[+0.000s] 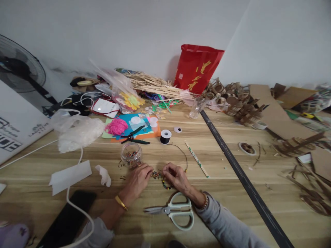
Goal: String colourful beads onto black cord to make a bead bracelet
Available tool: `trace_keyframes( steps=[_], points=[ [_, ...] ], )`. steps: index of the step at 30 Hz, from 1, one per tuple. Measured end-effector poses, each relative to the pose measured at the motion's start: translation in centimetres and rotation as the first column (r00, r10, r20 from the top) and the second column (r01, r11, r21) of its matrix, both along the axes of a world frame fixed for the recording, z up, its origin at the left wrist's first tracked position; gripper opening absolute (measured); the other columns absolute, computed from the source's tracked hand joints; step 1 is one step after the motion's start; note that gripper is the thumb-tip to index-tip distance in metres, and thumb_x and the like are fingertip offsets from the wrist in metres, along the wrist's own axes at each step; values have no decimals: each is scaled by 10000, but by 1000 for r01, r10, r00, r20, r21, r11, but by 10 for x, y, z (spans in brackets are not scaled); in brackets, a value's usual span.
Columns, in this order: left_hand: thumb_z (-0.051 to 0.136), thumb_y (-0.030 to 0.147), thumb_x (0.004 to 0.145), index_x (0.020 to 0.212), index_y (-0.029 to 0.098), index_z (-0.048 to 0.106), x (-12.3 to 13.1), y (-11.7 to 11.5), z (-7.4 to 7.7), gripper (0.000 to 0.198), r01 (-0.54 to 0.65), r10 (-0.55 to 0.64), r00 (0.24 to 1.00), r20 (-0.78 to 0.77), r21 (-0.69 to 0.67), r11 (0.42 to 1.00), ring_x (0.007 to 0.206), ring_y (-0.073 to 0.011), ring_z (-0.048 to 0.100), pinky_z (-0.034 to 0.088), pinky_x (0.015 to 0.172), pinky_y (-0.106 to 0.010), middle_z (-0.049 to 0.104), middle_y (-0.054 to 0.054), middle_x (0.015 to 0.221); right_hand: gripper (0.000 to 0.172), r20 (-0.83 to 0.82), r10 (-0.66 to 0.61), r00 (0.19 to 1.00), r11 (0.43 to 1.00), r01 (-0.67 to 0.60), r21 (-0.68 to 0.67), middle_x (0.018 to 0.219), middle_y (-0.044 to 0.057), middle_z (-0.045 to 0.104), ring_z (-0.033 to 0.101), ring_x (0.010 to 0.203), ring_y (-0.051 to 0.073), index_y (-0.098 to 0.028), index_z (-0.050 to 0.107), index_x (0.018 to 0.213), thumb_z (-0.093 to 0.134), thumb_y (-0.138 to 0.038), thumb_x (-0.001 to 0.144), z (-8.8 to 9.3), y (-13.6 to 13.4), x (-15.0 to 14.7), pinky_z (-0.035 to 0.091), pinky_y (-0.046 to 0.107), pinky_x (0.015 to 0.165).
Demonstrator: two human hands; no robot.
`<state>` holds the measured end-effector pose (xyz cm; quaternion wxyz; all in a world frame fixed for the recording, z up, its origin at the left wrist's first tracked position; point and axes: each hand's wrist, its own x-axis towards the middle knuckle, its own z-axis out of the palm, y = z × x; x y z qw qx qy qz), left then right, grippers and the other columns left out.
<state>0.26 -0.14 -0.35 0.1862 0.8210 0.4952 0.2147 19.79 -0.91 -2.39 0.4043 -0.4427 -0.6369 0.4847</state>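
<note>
Wood-grain tabletop (222, 179), pale with brown streaks, and yeah, we've got stuff all over it. We'll use the glass bead jar (123, 155) as our landmark. Closest to us, a dark flat slab (67, 217) lies on the near left side of the jar, and pale-handled scissors (170, 209) lie on its near right side, blades pointing left. White paper (71, 176) is left of the jar, and well to its right a black strip (233, 160) runs across the table. Just beyond the jar are dark pliers (130, 137), with a spool of black cord (166, 138) farther right and pink yarn (117, 126) a bit past to the left. Way behind the jar we've got a heap of thin sticks (152, 82), then a red bag (198, 69) off to the right, by a plain pale wall (142, 34). Far left of it, a fan (18, 65).

Now the beadwork: our beaded strand (166, 187) is on the near right side of the jar, between our hands and right by the right one. Our right hand (178, 175) has its fingertips pinched on the strand. Our left hand (139, 177) is just in front of the jar, fingers bent at the loose beads (156, 175); we can't tell if it's gripping one.
</note>
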Motion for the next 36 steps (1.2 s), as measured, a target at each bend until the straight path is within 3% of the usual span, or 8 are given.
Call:
trace_keyframes(
  steps=[8,15,24,27,30,36],
  points=[
    [454,130,924,826,157,657,1,-3,0,226,16,-9,980,-198,33,999,795,-181,613,472,744,-285,627,-48,836,272,27,4,1000,1000,-3,-9,643,2,562,451,542,101,-156,566,774,568,-419,848,0,0,-1,344,201,484],
    [444,146,934,820,152,665,3,-4,7,249,23,-21,973,-228,7,1000,815,-189,609,463,770,-301,627,-58,857,277,11,15,1000,1000,-14,-18,620,-14,530,423,521,93,-157,566,777,575,-425,844,0,-1,-1,329,198,471],
    [449,133,917,823,169,658,5,0,4,231,11,-2,967,-255,35,999,787,-178,613,467,727,-278,646,-52,854,279,7,19,1000,1000,-19,-24,630,-12,524,438,543,94,-151,563,769,577,-419,847,2,-1,-1,340,195,484],
    [488,134,892,807,160,660,7,-1,5,194,-8,14,991,-131,46,999,787,-189,624,483,736,-290,657,-61,834,281,13,16,1000,999,-15,-28,632,-13,524,444,543,96,-151,567,777,574,-422,848,1,-1,-1,348,199,488],
    [556,126,836,775,148,666,8,-2,3,128,-56,55,993,105,4,998,736,-181,636,499,706,-279,679,-59,781,293,12,12,1000,999,-12,-33,634,-12,526,453,550,97,-151,570,780,581,-436,844,1,-1,-1,356,200,495],
    [626,172,730,729,132,694,4,-4,-5,79,-77,219,854,473,-300,951,622,-167,660,527,596,-242,729,-55,691,360,-54,21,998,996,-25,-85,602,-20,507,419,499,82,-149,555,765,592,-502,825,5,-2,-2,321,192,458]
  ],
)
